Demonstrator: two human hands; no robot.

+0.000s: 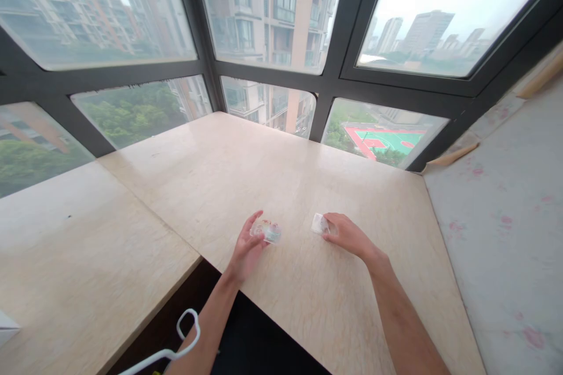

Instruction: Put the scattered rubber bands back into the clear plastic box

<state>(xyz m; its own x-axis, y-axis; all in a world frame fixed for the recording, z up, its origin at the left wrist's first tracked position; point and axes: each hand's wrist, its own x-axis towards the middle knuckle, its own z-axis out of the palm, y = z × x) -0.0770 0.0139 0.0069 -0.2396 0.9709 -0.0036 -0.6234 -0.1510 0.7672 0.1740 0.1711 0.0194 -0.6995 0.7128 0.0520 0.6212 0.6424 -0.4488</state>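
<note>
**Light fingertip holds above a hard stone-look ledge (264, 170)**

The broadest risk, by judgement, comes from the ledge: its front edge passes under the left forearm, with a dark recess (259, 331) beyond, so a thing dropped on the near side could slide or bounce over. The smooth top would make that likelier. The left hand (245, 249) seems to cradle more than clamp; a tilt of the wrist could let the see-through plastic case (271, 234) slip out. The right hand (345, 232) pinches only one side of the smaller white piece (318, 224), so a loosened thumb could let it drop or twist.

The case lies between the left thumb, near its lower side, and the bent fingers behind; it juts rightward past the fingertips, and its coloured marks or contents are too blurred to name. The white piece sticks out leftward from the right thumb and fingers, which are closed on its right side. The two things face each other, well apart; whether either touches the ledge cannot be told.
</note>
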